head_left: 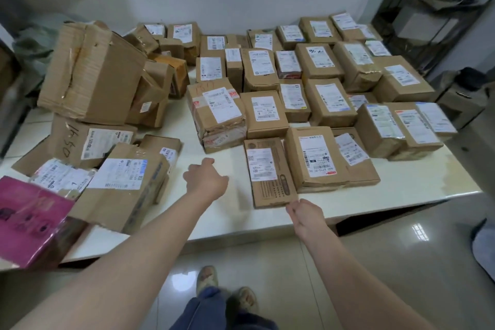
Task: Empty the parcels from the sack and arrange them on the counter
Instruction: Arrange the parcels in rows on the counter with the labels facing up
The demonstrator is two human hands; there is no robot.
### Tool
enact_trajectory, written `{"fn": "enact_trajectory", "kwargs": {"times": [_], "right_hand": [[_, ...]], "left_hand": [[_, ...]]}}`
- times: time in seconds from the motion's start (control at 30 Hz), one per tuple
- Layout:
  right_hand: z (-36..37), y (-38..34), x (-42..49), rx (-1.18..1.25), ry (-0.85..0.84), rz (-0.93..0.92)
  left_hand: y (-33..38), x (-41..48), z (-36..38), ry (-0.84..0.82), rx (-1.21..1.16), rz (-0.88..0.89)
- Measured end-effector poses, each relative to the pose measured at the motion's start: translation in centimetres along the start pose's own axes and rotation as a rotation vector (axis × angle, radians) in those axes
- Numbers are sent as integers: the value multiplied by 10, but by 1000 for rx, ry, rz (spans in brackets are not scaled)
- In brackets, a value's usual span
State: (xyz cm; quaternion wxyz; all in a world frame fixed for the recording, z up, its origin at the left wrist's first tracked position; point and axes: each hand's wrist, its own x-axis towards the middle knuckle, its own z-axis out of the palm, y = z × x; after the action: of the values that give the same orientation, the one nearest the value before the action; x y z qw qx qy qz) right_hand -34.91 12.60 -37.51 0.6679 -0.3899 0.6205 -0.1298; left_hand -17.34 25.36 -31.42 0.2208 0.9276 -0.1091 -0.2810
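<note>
Parcels (120, 177) at the left of the frame lie heaped and unsorted, a pink package (29, 220) overhanging the counter (401, 187) edge; left hand (206, 179) hovers loosely curled, holding nothing, over the bare centre strip; right hand (305, 213) sits at the flat box (270, 171) corner, grip indeterminate; rows (329, 104) at centre-right appear arranged; judged mostly done; free room remains only along the near edge.

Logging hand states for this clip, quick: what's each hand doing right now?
Left hand: loosely curled, holding nothing.
Right hand: at the near corner of the flat box; grip cannot be told.
</note>
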Motion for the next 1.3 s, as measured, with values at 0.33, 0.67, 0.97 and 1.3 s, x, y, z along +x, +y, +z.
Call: {"fn": "enact_trajectory", "kwargs": {"times": [0.33,0.67,0.97,1.3], "right_hand": [[55,6,-19,-47,-140,142],[186,46,-89,-471,-752,173],[177,47,-93,-127,-599,240],[110,17,-47,-543,3,-278]], "left_hand": [[-100,20,-76,475,129,-173],[-168,33,-121,232,194,-280],[-123,30,-102,102,-18,-34],[-67,17,-17,-330,-387,49]]}}
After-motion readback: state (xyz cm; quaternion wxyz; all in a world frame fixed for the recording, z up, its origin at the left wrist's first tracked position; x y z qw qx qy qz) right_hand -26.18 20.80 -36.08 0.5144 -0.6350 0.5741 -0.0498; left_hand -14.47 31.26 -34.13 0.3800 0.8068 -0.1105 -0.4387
